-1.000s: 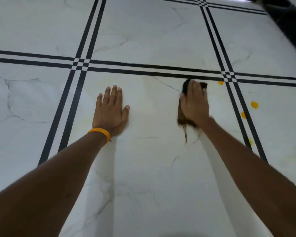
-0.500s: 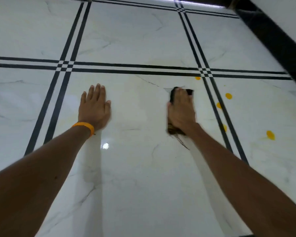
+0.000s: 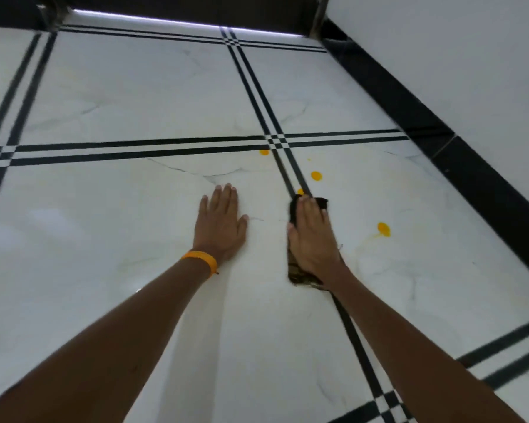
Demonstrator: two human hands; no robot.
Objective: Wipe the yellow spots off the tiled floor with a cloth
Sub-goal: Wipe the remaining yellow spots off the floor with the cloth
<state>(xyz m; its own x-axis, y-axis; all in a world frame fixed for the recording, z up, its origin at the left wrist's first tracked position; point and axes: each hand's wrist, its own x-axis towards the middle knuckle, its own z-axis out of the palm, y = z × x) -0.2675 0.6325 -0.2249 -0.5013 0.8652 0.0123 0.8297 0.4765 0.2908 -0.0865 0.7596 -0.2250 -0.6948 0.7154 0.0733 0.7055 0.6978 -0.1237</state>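
four yellow spots are showing now, and over the last second the right hand and its cloth have been sliding rightward, from the middle of the tile to the double black stripe, so i am reading this as the wipe finally reaching the spill.

going left to right: the left hand point(image 3: 220, 222) is lying flat on the white tiled floor point(image 3: 104, 233), fingers extended and close together, thumb out, gripping nothing; an orange wristband point(image 3: 201, 259) is sitting at its wrist. i judge it is only bracing my weight.

further right, the right hand point(image 3: 312, 236) is pressing palm-down on the dark cloth point(image 3: 297, 271), fingers straight and together rather than curled, so the cloth is pinned under the palm, not pinched. the cloth is lying across the black stripe point(image 3: 290, 166), poking out beyond the fingertips and behind the heel of the hand.

the nearest spot point(image 3: 300, 191) is touching the cloth's far edge. another spot point(image 3: 264, 152) is sitting far and slightly left by the stripe crossing, one point(image 3: 316, 175) just right of the stripe, and the last point(image 3: 384, 229) well to the right, with a faint yellow smear beside it. none of these is wiped yet, so most of the job is remaining.
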